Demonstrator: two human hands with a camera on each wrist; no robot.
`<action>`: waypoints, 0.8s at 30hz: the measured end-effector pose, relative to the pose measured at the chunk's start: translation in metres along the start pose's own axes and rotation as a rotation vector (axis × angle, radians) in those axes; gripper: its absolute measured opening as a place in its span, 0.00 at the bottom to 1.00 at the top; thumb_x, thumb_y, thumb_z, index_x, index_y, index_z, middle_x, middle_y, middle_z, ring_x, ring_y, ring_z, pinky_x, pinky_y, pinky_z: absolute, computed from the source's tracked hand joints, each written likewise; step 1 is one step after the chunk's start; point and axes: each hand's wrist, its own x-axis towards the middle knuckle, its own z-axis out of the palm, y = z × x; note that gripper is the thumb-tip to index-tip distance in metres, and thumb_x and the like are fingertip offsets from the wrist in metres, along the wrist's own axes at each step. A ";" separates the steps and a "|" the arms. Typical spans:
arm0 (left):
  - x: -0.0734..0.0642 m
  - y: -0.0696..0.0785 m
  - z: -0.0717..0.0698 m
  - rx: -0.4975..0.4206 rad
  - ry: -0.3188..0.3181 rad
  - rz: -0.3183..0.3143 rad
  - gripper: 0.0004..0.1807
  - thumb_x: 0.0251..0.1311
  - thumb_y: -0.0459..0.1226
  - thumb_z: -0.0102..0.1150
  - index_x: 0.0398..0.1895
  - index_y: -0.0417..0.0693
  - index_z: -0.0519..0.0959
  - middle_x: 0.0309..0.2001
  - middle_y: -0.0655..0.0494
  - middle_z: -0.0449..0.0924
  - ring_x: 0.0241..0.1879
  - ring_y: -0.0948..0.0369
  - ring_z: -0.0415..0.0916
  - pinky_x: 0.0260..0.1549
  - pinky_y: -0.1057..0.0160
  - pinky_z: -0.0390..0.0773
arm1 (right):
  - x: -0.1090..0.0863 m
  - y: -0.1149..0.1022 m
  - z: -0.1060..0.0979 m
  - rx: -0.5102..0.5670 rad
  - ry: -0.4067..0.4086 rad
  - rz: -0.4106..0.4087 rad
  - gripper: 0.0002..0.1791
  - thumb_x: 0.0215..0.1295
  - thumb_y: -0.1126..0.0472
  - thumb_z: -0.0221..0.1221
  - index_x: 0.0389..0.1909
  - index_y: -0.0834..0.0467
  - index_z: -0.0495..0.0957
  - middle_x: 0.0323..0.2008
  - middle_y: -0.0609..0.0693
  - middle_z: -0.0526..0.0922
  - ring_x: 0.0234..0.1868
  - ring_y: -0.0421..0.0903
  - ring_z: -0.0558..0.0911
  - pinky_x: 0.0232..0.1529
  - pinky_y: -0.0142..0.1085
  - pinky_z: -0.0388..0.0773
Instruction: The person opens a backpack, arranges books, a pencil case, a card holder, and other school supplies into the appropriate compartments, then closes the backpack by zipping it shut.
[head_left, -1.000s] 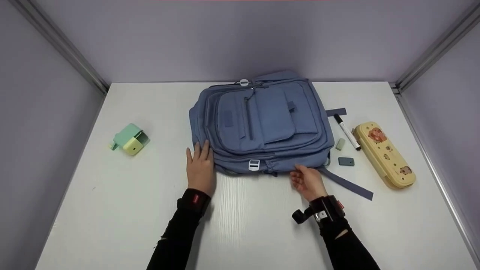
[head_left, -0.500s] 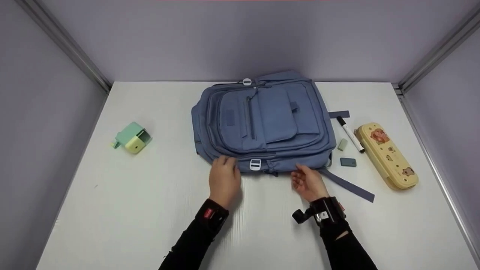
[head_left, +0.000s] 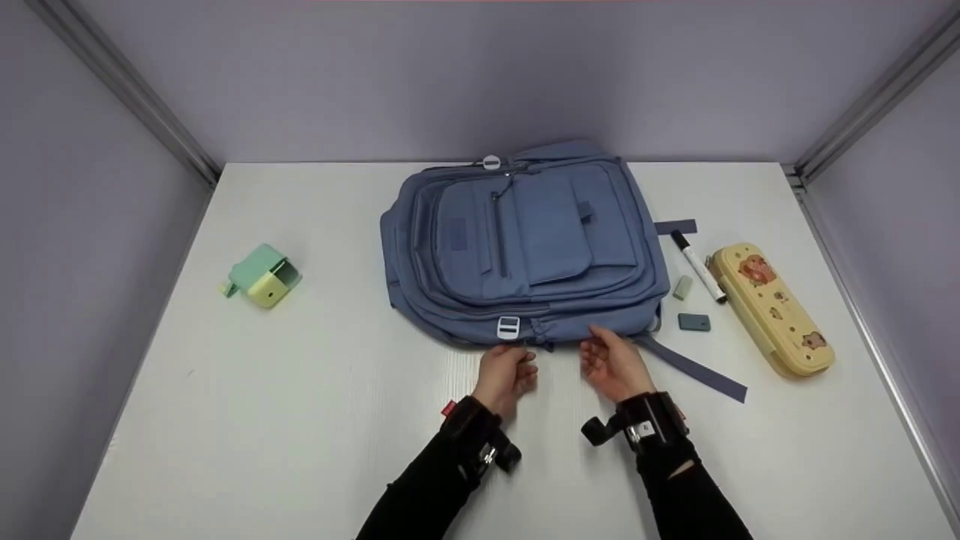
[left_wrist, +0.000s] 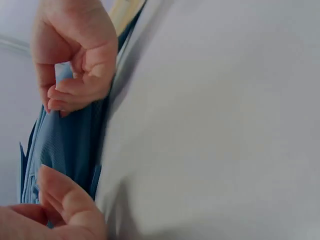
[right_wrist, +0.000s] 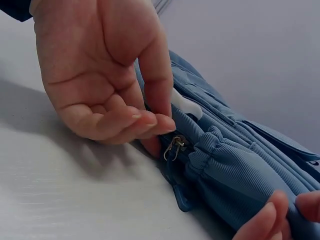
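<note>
A blue backpack (head_left: 551, 232) lies flat on the table, its front pockets facing up. My left hand (head_left: 504, 382) is at its near side, just below a white buckle (head_left: 508, 328). In the right wrist view the left fingertips are beside a metal zip slider (right_wrist: 176, 144), from which a zip pull (right_wrist: 182, 197) hangs freely. Whether those bent fingers grip anything is hidden. My right hand (head_left: 616, 367) pinches the fabric of the gathered side pocket (right_wrist: 235, 175), farther right along the same side.
Right of the backpack lie a strap (head_left: 697, 371), a black-and-white marker (head_left: 699, 268), a green eraser (head_left: 682, 288), a dark teal block (head_left: 694, 322) and a yellow pencil case (head_left: 772, 309). A green-and-yellow pencil sharpener (head_left: 264, 275) stands at the left. A wall rises behind the table.
My left hand has moved right from the backpack's near left corner, along its near side, and has turned palm towards the right hand. The right hand has stayed in place.
</note>
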 end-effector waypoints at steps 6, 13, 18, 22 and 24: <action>0.006 -0.005 0.017 -0.129 0.013 -0.045 0.03 0.68 0.27 0.44 0.40 0.35 0.69 0.23 0.58 0.74 0.19 0.68 0.72 0.21 0.75 0.75 | 0.001 0.002 0.002 -0.001 0.009 -0.006 0.13 0.74 0.59 0.51 0.26 0.55 0.73 0.20 0.46 0.78 0.23 0.39 0.76 0.30 0.28 0.74; 0.013 -0.010 0.022 -0.067 0.058 0.033 0.05 0.69 0.28 0.44 0.35 0.35 0.70 0.17 0.59 0.70 0.13 0.70 0.71 0.15 0.76 0.74 | 0.002 0.005 0.004 -0.012 0.001 -0.029 0.14 0.75 0.60 0.51 0.26 0.55 0.74 0.19 0.47 0.78 0.22 0.40 0.76 0.29 0.28 0.74; 0.005 -0.008 0.012 0.413 0.074 0.218 0.13 0.66 0.31 0.46 0.23 0.38 0.74 0.14 0.58 0.71 0.13 0.68 0.70 0.14 0.70 0.72 | 0.003 0.005 0.008 -0.099 -0.001 -0.099 0.09 0.75 0.62 0.49 0.33 0.59 0.70 0.19 0.46 0.78 0.22 0.39 0.76 0.28 0.28 0.75; -0.005 0.004 0.003 1.070 0.164 0.474 0.17 0.63 0.34 0.50 0.15 0.44 0.76 0.22 0.48 0.84 0.24 0.53 0.83 0.23 0.56 0.78 | 0.003 0.002 0.010 -0.161 0.022 -0.146 0.07 0.75 0.62 0.47 0.37 0.61 0.67 0.19 0.45 0.78 0.21 0.37 0.75 0.27 0.27 0.75; -0.011 0.012 0.000 1.256 0.188 0.543 0.17 0.62 0.34 0.51 0.15 0.43 0.78 0.28 0.43 0.87 0.31 0.47 0.86 0.26 0.50 0.80 | 0.004 0.000 0.011 -0.165 0.032 -0.155 0.06 0.76 0.62 0.47 0.37 0.60 0.66 0.19 0.45 0.77 0.21 0.37 0.75 0.28 0.26 0.75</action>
